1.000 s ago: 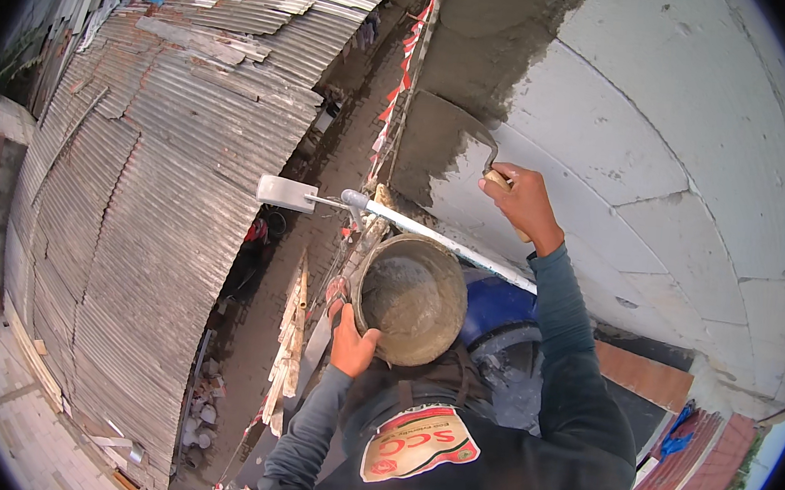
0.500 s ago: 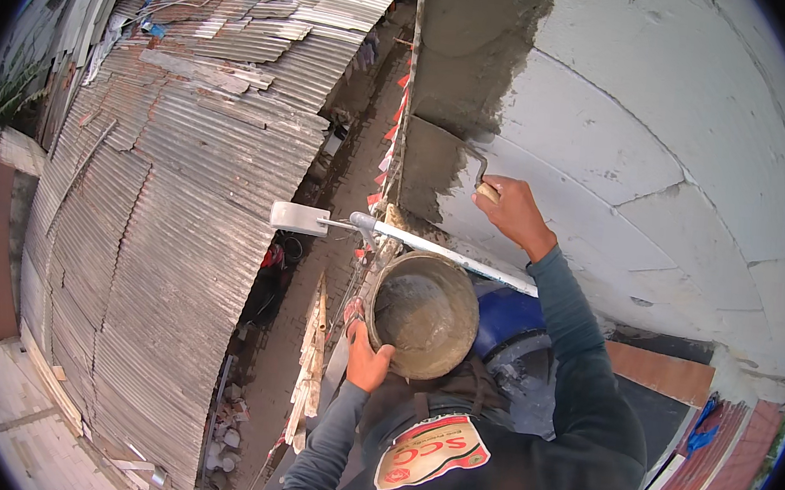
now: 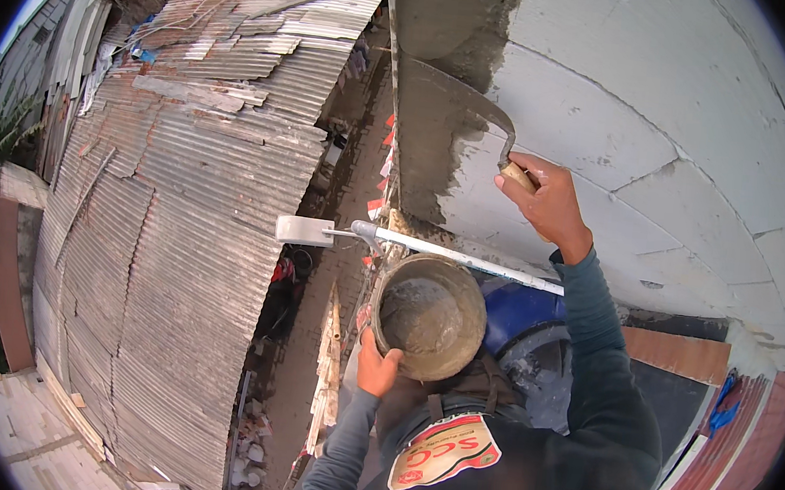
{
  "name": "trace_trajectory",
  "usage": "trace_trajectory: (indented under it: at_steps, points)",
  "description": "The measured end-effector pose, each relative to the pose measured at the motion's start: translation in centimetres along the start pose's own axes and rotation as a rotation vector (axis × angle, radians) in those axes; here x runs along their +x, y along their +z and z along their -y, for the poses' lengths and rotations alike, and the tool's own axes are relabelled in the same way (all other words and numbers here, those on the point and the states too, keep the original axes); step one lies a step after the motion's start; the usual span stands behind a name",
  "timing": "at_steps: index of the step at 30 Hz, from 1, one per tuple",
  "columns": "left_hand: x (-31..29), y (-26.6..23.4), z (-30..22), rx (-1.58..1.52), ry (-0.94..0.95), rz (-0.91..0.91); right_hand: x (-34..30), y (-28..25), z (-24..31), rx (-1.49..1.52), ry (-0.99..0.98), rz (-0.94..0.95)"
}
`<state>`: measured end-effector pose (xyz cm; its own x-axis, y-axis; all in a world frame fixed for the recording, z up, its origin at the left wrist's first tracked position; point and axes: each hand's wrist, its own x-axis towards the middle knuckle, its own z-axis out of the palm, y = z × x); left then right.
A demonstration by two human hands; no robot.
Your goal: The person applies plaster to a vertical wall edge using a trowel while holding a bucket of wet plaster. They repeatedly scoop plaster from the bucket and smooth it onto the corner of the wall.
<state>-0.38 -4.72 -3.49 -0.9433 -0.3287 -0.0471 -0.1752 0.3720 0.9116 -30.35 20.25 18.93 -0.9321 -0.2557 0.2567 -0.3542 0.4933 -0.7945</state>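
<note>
pan (image 3: 430,316): one round metal pan of grey mortar, low centre, below the white pole (image 3: 452,252)
left hand (image 3: 376,370): clamped on the pan's rim
trowel (image 3: 457,97): one, blade flat on the grey plaster
right hand (image 3: 546,195): closed on the trowel's wooden handle
wall (image 3: 664,129): white blocks, right

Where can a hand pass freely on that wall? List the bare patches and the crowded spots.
Bare white blocks lie right of the right hand and trowel, up to the picture's rim, and below it down to the white pipe. Crowded: the wet grey plaster strip along the wall's left edge, and under the pipe, where the left hand holds the mortar pan.
</note>
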Motion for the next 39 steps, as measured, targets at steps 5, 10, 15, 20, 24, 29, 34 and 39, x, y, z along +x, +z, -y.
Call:
trace_trajectory:
  at_steps: [5,10,15,20,24,29,34,39]
  points:
    - [-1.0,0.1,1.7,-0.024,-0.165,0.044,-2.1,1.8,-3.3,-0.143,0.098,0.256]
    - [-0.8,0.7,1.1,-0.031,-0.104,0.004,-3.2,5.4,-9.3,-0.260,0.145,0.389]
    - [-0.7,0.4,1.0,-0.042,-0.142,0.042,-2.5,5.5,-12.0,-0.357,0.218,0.517]
    - [-0.2,-0.1,0.3,-0.005,-0.123,0.038,-2.1,4.7,-12.5,-0.308,0.246,0.635]
    - [-0.4,0.0,-0.1,0.017,-0.071,0.017,-2.0,5.6,-14.3,-0.344,0.181,0.685]
    - [-0.6,-0.2,-1.1,0.001,-0.132,0.005,-0.4,10.3,-17.6,-0.248,0.214,0.709]
    - [-0.3,-0.7,-2.9,0.035,-0.243,0.092,-0.6,12.8,-18.0,-0.185,0.150,0.580]
    - [0.7,-2.0,-6.8,-0.094,-0.328,0.144,-1.8,12.7,-12.2,-0.242,0.318,0.518]
